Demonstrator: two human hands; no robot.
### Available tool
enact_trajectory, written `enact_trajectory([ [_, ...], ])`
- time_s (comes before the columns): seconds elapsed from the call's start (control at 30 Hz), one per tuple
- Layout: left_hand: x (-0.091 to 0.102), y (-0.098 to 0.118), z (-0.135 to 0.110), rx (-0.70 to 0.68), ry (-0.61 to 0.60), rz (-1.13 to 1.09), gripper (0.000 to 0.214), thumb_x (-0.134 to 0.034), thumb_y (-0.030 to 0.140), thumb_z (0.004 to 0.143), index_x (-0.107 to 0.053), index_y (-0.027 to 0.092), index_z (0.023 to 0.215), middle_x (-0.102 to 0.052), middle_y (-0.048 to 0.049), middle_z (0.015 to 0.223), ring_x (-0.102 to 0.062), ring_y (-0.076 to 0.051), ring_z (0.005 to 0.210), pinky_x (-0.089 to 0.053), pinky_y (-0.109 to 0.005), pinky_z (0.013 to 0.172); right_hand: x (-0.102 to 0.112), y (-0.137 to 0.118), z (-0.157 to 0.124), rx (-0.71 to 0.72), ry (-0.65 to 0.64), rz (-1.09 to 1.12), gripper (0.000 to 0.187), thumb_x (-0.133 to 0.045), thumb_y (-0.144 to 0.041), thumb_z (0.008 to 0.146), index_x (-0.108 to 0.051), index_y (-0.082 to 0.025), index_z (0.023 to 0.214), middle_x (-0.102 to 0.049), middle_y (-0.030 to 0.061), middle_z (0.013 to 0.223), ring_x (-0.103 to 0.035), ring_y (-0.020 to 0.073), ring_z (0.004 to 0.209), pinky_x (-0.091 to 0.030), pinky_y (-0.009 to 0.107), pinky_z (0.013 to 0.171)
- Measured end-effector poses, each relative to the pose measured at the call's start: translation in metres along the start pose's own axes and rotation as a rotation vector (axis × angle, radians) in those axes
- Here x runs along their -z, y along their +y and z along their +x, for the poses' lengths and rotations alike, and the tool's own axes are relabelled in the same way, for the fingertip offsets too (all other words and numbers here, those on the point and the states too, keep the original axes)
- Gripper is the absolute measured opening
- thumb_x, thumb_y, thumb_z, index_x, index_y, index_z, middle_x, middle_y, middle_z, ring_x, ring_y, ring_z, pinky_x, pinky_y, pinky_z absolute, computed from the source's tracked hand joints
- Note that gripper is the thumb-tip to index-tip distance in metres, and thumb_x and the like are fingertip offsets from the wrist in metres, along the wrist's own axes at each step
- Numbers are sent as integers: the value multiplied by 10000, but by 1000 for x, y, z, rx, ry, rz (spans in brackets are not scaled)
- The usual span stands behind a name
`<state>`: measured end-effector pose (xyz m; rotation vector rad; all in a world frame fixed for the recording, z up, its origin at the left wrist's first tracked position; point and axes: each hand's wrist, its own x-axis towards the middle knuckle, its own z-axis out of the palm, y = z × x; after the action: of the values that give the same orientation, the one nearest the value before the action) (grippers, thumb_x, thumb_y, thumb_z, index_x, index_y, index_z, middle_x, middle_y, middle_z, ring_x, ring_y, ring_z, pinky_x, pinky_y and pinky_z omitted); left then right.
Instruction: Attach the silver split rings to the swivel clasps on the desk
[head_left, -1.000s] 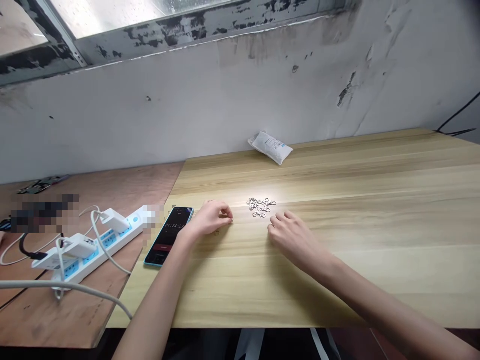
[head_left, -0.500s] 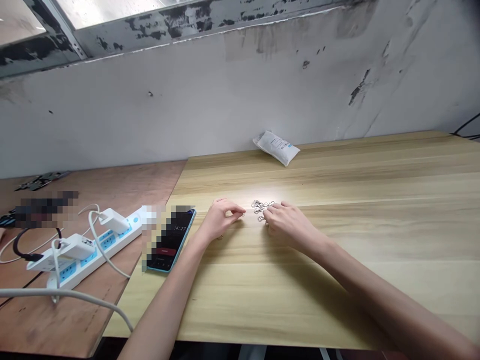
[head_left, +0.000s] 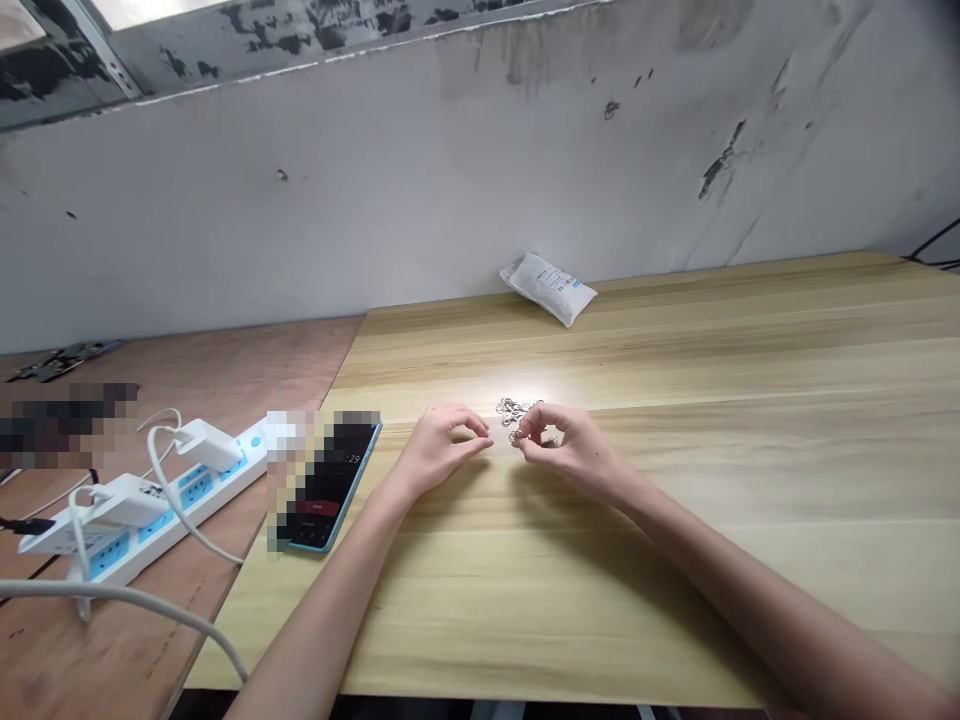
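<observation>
A small heap of silver metal lobster clasps and rings [head_left: 517, 412] lies on the light wooden tabletop [head_left: 637, 345], under a bright patch of light. My left hand [head_left: 442, 448] is just left of the heap, its thumb and forefinger pinched on a tiny metal piece. My right hand [head_left: 570, 450] is at the heap's front right edge, its fingertips curled down among the clasps. Whether those fingers hold a clasp is hard to see. The two hands are nearly fingertip to fingertip.
A phone [head_left: 330, 490] with a partly blurred screen lies left of my left hand. Further left, a white power strip [head_left: 150, 510] with plugged-in chargers and cables sits on a plywood table [head_left: 187, 375]. A white sealed packet [head_left: 550, 288] leans against the wall.
My hands have drawn closer together over the heap, and my right hand has lifted slightly with its fingers curled. The view has tilted and shifted slightly. The phone's clock has changed.
</observation>
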<state>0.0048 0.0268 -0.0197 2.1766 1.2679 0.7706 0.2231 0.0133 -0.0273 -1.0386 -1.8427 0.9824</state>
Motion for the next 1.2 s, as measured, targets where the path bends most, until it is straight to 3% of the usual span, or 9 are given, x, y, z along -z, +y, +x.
enact_trajectory([
  [0.1,-2,0,-1,-50,35,24,68,-736,267,783,-706,218,747,-696,-50,1082,-591,-236,1071,-418,-446,982,-1,5,1,-17,3,119,73,-658,-281,806,-671,-212,787,-666,42,911,-611,184,897,-509,300,723],
  [0.23,-5,2,-2,-103,65,56,75,-755,264,769,-707,222,730,-653,-58,1185,-496,-268,1229,-375,-517,1045,-1,10,1,22,13,139,153,-691,-390,810,-725,-241,821,-584,79,1207,-533,240,1187,-510,362,886],
  [0.53,-7,5,-4,-130,65,92,82,-734,303,791,-714,228,767,-552,-55,1374,-317,-266,1412,-272,-540,1144,-5,10,4,11,85,123,150,-705,-400,808,-747,-257,820,-568,92,1223,-513,265,1223,-512,402,908],
  [0.77,-6,8,-4,-145,31,65,111,-716,301,803,-696,209,744,-525,-65,1410,-266,-264,1450,-75,-594,1192,-4,9,4,-8,137,142,145,-708,-383,799,-743,-243,809,-590,102,1186,-508,269,1225,-539,399,866],
  [0.97,-6,8,-3,-147,41,48,108,-708,299,808,-700,206,754,-508,-68,1428,-203,-263,1474,-56,-602,1190,-4,8,4,32,107,80,141,-701,-384,811,-741,-249,814,-586,95,1240,-510,267,1227,-533,406,864],
  [1.2,-5,13,-3,-158,20,21,107,-700,279,816,-688,197,747,-538,-63,1399,-198,-255,1476,-59,-589,1195,-7,11,5,67,206,-135,101,-673,-328,840,-732,-248,821,-619,91,1176,-515,269,1198,-446,466,965],
])
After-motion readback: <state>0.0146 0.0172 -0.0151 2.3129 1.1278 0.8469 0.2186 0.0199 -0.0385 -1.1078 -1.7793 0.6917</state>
